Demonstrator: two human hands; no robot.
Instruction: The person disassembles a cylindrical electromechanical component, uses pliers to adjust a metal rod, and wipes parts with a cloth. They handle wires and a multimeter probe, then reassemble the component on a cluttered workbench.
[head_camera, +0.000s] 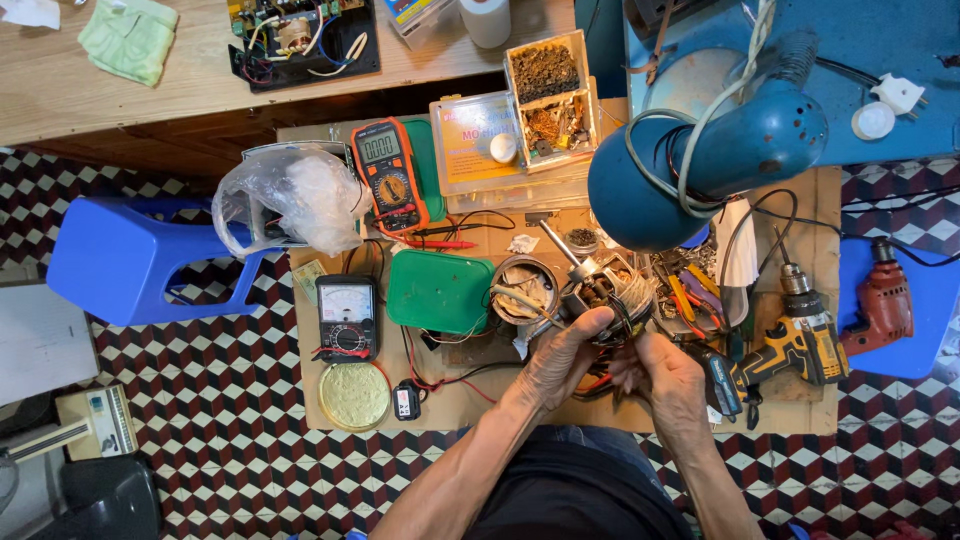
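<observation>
A small electric motor with copper windings, a metal shaft and loose wires is held above a low wooden work board. My left hand grips its lower left side, fingers curled around the body. My right hand holds the motor's lower right edge, fingertips pinched at the wires. A round tin with a white rag inside sits just left of the motor.
A green lid, an analog meter, an orange digital multimeter, a round yellow dish and a plastic bag lie left. A blue lamp overhangs. A yellow drill and a red drill lie right.
</observation>
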